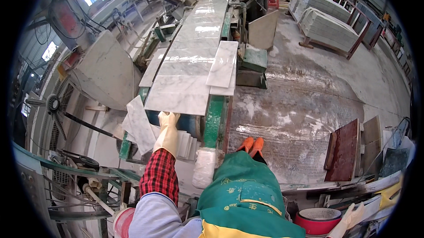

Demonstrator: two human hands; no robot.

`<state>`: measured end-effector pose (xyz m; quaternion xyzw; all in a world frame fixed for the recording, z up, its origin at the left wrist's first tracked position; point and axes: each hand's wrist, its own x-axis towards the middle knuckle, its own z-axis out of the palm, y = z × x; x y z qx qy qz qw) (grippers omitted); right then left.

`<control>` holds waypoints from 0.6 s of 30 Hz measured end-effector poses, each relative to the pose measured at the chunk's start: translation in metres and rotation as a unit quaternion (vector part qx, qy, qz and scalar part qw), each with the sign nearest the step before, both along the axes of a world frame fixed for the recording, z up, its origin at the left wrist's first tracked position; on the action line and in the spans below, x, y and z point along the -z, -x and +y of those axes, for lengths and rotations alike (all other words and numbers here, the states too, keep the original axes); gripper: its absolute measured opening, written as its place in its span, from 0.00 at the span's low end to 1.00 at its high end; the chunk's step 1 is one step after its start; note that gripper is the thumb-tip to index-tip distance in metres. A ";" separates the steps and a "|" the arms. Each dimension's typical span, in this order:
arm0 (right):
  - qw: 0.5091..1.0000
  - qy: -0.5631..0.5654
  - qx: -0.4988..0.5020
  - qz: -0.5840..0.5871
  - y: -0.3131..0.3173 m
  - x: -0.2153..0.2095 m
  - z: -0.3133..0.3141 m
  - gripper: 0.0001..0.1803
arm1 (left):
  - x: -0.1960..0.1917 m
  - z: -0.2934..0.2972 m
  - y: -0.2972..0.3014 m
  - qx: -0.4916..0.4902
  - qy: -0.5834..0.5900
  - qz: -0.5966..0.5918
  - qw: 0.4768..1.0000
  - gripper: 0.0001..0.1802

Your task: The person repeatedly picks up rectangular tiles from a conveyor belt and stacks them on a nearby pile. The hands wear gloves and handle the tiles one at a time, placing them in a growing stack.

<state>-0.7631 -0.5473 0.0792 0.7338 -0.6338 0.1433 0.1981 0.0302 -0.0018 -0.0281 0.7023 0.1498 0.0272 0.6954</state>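
My left hand (pixel 168 125), in a cream rubber glove, is at the near edge of a white marble slab (pixel 179 94). Its fingers are bent against that edge, with the tips partly hidden. The slab lies at the near end of a long conveyor line carrying wet, shiny marble (pixel 194 46). A narrow marble strip (pixel 222 63) rests askew on the right side, over another piece. Low at the far right, my right hand (pixel 352 217), in a similar glove, reaches outward beside a red bucket (pixel 316 225). Its fingers look stretched out and I see nothing held in them.
Loose marble offcuts (pixel 140 127) lean left of my left forearm. A green machine frame (pixel 214 121) runs along the conveyor's right side. Stacked pale slabs (pixel 329 28) stand on a rack at the far right. Brown boards (pixel 343 149) lean nearer, beside wet floor (pixel 291 105).
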 end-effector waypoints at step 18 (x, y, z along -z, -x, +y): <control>0.993 -0.049 0.100 -0.024 0.012 0.018 0.013 0.38 | -0.064 -0.016 0.047 -0.056 -0.157 0.043 0.985 0.16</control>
